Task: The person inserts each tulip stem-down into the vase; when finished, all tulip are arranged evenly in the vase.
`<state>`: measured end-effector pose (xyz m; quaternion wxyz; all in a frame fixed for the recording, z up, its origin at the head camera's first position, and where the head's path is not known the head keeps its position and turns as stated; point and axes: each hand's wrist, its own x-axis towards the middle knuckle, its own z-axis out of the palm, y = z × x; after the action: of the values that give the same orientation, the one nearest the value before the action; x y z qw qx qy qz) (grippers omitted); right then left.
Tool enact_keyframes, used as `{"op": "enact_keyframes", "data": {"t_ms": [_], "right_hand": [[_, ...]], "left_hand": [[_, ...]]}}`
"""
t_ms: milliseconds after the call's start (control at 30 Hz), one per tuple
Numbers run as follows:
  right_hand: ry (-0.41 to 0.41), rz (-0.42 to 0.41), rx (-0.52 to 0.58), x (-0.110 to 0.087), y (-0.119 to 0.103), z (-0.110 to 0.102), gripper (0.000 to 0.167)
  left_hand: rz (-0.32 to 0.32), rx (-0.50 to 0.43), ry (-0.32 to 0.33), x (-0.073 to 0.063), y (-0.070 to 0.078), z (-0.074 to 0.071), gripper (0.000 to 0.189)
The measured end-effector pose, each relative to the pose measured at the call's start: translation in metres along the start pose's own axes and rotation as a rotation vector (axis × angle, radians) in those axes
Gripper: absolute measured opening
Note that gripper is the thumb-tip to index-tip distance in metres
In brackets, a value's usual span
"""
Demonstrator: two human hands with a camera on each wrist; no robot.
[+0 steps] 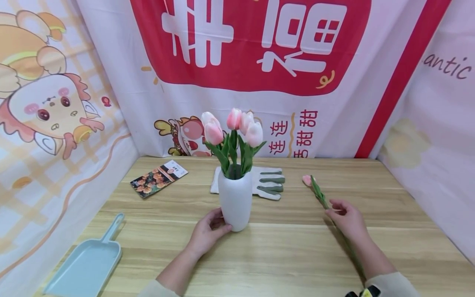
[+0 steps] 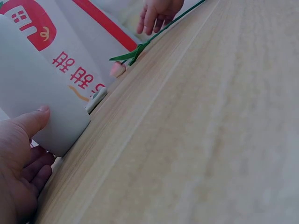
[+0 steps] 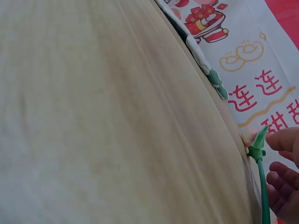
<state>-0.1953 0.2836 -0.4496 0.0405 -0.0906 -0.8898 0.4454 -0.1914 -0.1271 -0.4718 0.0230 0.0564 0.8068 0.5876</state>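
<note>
A white vase (image 1: 235, 202) stands upright on the table, holding several pink-and-white tulips (image 1: 233, 128) with green leaves. My left hand (image 1: 208, 233) grips its lower left side, the thumb in front and the fingers around the side; the left wrist view shows this thumb (image 2: 35, 120) against the wall of the vase. To the right, a single pink tulip (image 1: 318, 193) lies on the wood, blossom away from me. Over its stem hovers my right hand (image 1: 346, 218), its fingers loosely bent; in the right wrist view the green stem (image 3: 262, 186) runs beside the fingers, apart from them.
Behind the vase lies a white-and-green glove (image 1: 270, 181). A flower-picture packet (image 1: 158, 179) is at the back left, and a light blue dustpan (image 1: 87, 262) sits at the front left. Printed cloth (image 1: 245, 93) hangs along the back and both sides of the wooden table (image 1: 282, 255).
</note>
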Motion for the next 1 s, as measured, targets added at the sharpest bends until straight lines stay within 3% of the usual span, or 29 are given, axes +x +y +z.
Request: {"op": "enact_keyframes", "data": {"t_ms": [367, 700, 833, 1000], "right_hand": [[-0.001, -0.041, -0.135, 0.0011, 0.0071, -0.0028, 0.045], [-0.018, -0.018, -0.188, 0.0036, 0.0099, -0.0047, 0.038], [-0.03, 0.055, -0.11, 0.0051, 0.01, -0.0056, 0.042], [-0.046, 0.173, 0.114, 0.0086, 0.0076, -0.0058, 0.053]], "left_hand": [[0.013, 0.0, 0.0, 0.0006, 0.0006, -0.0001, 0.059], [0.029, -0.021, 0.014, -0.0017, 0.0031, 0.0007, 0.056], [0.026, -0.031, 0.016, -0.0026, 0.0046, 0.0006, 0.056], [0.026, -0.015, 0.013, -0.0014, 0.0027, 0.0004, 0.056]]}}
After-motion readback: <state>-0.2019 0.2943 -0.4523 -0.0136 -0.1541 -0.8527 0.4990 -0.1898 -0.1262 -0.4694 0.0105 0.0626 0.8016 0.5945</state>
